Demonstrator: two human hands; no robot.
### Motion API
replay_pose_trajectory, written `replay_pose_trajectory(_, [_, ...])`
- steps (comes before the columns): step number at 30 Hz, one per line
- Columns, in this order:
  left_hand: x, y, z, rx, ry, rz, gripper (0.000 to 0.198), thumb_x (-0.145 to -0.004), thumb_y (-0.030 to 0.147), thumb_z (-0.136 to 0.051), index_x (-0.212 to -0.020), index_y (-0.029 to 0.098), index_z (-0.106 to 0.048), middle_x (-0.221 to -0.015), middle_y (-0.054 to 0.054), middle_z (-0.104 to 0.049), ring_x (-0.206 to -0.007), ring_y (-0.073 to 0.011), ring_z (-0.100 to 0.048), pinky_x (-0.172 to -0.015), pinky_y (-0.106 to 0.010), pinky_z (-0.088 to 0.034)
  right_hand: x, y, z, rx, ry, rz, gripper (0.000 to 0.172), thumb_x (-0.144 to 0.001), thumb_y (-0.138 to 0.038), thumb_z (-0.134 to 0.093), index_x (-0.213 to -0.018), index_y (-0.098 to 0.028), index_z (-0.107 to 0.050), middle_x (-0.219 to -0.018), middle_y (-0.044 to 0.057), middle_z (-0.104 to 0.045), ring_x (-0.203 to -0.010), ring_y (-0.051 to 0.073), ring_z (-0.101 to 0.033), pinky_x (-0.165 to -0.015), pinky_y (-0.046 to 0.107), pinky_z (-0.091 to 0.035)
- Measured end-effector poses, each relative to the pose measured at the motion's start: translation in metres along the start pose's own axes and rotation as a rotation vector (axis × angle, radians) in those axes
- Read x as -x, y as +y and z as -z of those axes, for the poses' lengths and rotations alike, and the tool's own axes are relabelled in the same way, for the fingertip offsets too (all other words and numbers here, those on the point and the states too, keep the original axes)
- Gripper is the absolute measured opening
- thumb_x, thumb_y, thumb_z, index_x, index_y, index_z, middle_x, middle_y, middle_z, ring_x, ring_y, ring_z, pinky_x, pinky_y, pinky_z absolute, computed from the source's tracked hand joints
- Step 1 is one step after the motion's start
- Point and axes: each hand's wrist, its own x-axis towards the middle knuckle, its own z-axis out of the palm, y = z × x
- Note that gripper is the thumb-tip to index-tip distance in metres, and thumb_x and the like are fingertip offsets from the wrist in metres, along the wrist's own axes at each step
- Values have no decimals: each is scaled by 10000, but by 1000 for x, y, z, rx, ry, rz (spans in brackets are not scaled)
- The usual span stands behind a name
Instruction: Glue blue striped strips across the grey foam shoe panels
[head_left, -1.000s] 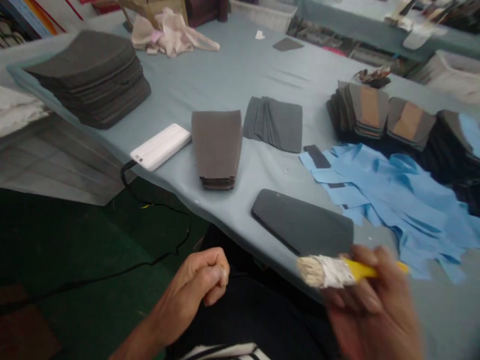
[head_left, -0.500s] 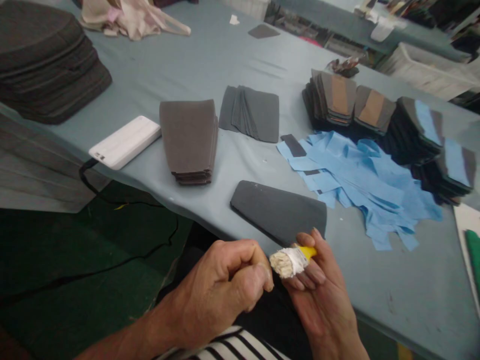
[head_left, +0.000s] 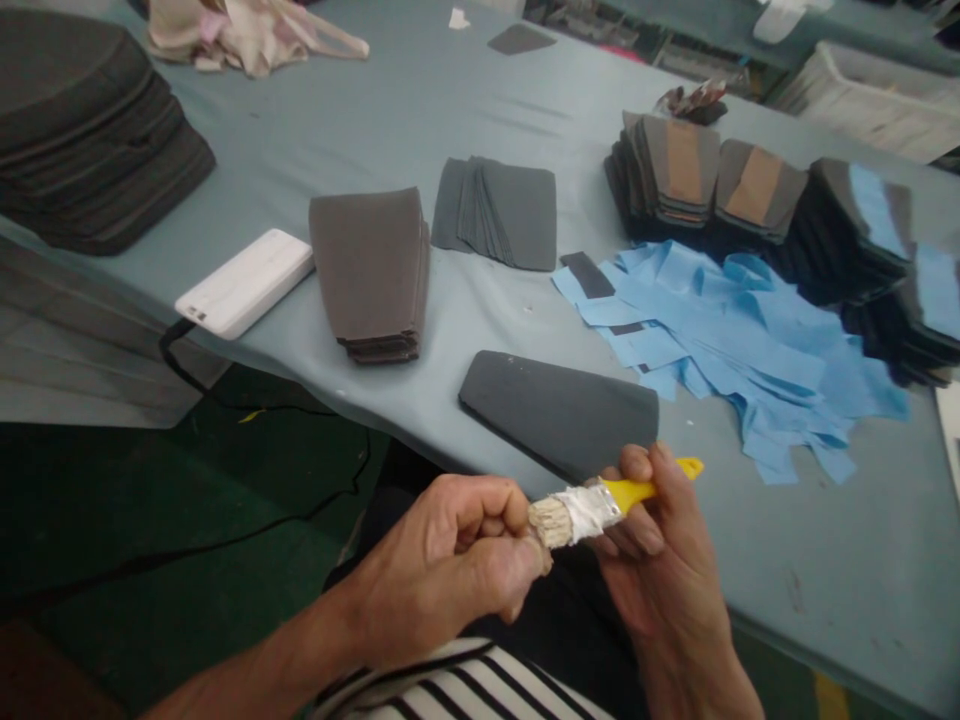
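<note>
Right hand [head_left: 656, 535]: fingers closed around the handle of a yellow-handled, white-bound brush with pale bristles [head_left: 585, 513], near the desk [head_left: 757, 570] edge. Left hand [head_left: 454, 565]: fingers curled together at the bristle tips; cannot tell whether any are pinched. Step appears to be bristle handling; next move calls for a steady handle. White plastic crate [head_left: 862, 122], far right: contents unclear.

Your brush [head_left: 592, 508] shows a bright yellow handle [head_left: 628, 492], white wrapping [head_left: 583, 514] and cream bristles [head_left: 550, 523], and your top [head_left: 466, 690] is striped black and white. Before you, the tabletop [head_left: 757, 545] is dull grey-blue, the long pad [head_left: 559, 405] dark charcoal, the tapered stack [head_left: 369, 265] brownish grey, the fanned pieces [head_left: 529, 215] slate grey. You have sky-blue strips [head_left: 742, 345], a white box [head_left: 244, 283] and a dark green floor [head_left: 247, 465].
</note>
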Motion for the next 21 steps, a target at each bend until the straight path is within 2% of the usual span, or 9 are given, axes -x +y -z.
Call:
replay_pose_trajectory(6, [-3,-10,6,48,-50,-55,298,-802,486,-633,-763,191,-630,-553,28,-553,-509,-105,-447,-521,-243,-342,-1,-1,3,113,-18,109,500,-794,-619,-896,-705,-243,-580,-421,-123,-255,-407,79,-210,-392,168,-322])
replay_pose_trajectory(11, [-6,-14,7,57,-42,-54,277,-810,461,-637,-725,198,-619,-521,32,-536,-481,-97,-429,-505,-234,-335,-3,-2,8,188,-42,151,494,-846,-637,-853,-717,-249,-576,-409,-108,-293,-410,92,-309,-432,181,-359])
replay_pose_trajectory(15, [-6,-18,12,46,-35,-40,280,-791,462,-653,-707,198,-615,-501,32,-521,-458,-96,-418,-481,-232,-309,-2,-4,9,232,-56,200,493,-869,-646,-830,-697,-249,-593,-385,-96,-322,-396,89,-335,-456,204,-373])
replay_pose_trajectory(17, [-4,-21,15,35,-28,-30,254,-761,439,-654,-689,200,-610,-484,41,-492,-447,-93,-398,-468,-231,-286,6,-3,2,276,-27,255,490,-873,-645,-828,-696,-246,-604,-398,-97,-332,-379,74,-317,-450,212,-346])
replay_pose_trajectory(21, [-3,-28,17,-2,4,-11,196,-698,399,-593,-640,213,-573,-485,63,-414,-443,-80,-305,-448,-234,-222,32,-1,-21,388,149,309,519,-856,-680,-827,-691,-249,-591,-470,-78,-356,-404,77,-350,-410,236,-217])
